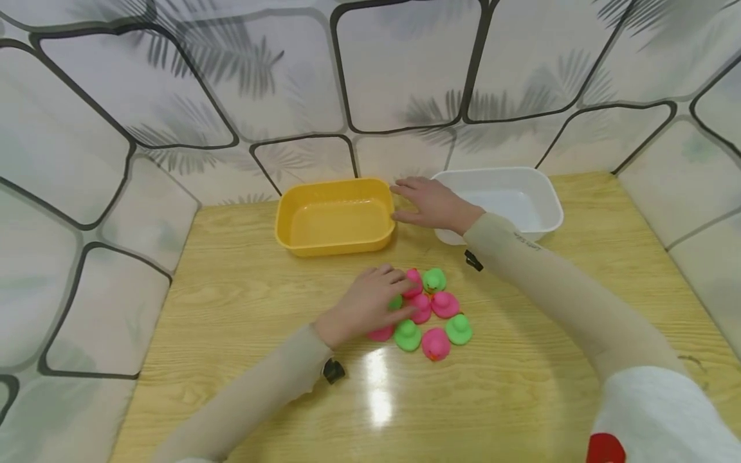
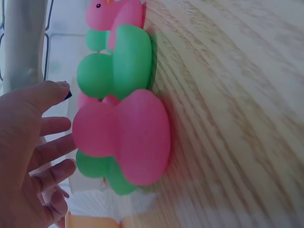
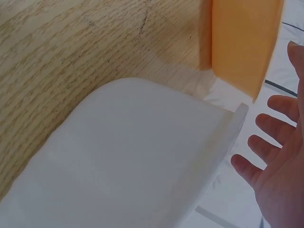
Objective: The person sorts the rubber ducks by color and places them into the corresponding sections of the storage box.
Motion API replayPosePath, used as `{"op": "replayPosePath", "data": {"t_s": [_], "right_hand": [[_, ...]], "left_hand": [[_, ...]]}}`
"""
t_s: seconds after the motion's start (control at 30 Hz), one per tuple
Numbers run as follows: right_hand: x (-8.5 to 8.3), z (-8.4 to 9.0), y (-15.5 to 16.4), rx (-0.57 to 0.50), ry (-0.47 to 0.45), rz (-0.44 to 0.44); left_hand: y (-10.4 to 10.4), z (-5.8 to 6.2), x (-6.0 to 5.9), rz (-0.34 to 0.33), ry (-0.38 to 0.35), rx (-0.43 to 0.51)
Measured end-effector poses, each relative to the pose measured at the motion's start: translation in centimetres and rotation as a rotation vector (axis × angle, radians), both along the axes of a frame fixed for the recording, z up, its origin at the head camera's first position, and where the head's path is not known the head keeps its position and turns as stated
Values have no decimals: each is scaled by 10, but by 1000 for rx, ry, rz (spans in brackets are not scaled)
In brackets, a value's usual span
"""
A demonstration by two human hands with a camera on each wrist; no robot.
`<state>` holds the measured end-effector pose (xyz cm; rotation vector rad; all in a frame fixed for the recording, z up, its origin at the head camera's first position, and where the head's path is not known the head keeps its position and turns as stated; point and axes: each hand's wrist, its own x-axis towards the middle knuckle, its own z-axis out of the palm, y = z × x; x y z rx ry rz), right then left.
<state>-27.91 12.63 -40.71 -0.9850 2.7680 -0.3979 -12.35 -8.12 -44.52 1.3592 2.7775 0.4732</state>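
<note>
Closest to us, our left hand lies flat over the near-left edge of the duck cluster, fingers relaxed and spread, touching the ducks but gripping none. Under the fingertips sit a pink duck and a partly hidden green duck; the left wrist view shows another pink duck right beside the palm, with a green duck just past it. We judge these toys light, hollow and squashy, smooth enough to slip, so a pinch across the round body or at the neck below the head looks safest. They stand packed, touching one another, so neighbours crowd any finger going in and could tip or roll. Beyond the fingers, further up the wooden table, stands the yellow tub. Our right hand hovers open, fingers straight, between the yellow tub and the white tub, holding nothing; we cannot tell whether it touches a rim. Right forearm crosses above the far right of the cluster. Patterned wall panels enclose the table.
</note>
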Motion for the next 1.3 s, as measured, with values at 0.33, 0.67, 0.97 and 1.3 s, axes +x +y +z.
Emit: {"op": "replayPosePath", "data": {"t_s": [0.33,0.67,0.97,1.3], "right_hand": [[-3,-6,-9,39,-21,14],[-7,-8,-15,65,-38,17],[-9,-6,-14,57,-32,40],[-7,-10,-7,43,-9,66]], "left_hand": [[10,-1,2,-11,22,-132],[13,-3,2,-14,40,-122],[16,-2,2,-3,64,-133],[17,15,1,34,4,-102]]}}
